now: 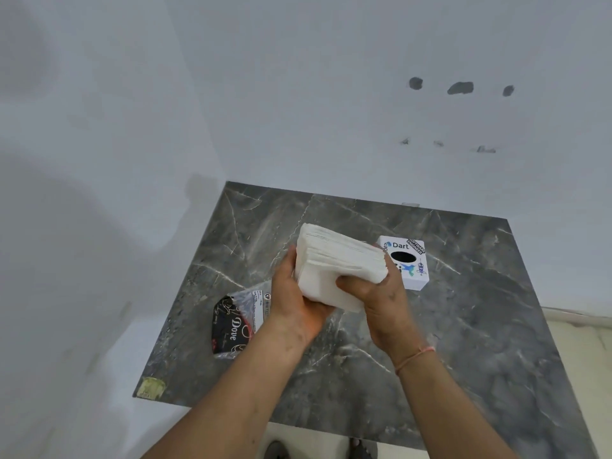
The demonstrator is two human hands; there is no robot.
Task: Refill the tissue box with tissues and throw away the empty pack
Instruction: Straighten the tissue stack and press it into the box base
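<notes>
head view, looking down on a grey marble table (463, 326) set against white walls. the white tissue box (412, 265) stands at the far right of the table; its top carries stickers reading "dart" and "software engineer", a blue bird figure, and a dark oval opening. the emptied pack (236, 321), black and clear plastic printed "dove" in white script with a small label too fine to read, lies flat at the left. a thick white stack of folded tissues (334, 265), edges layered and slightly fanned, is held above the table centre, just beside the box. the left hand (294, 303) clasps its left side; the right hand (374, 296) grips its near right corner.
</notes>
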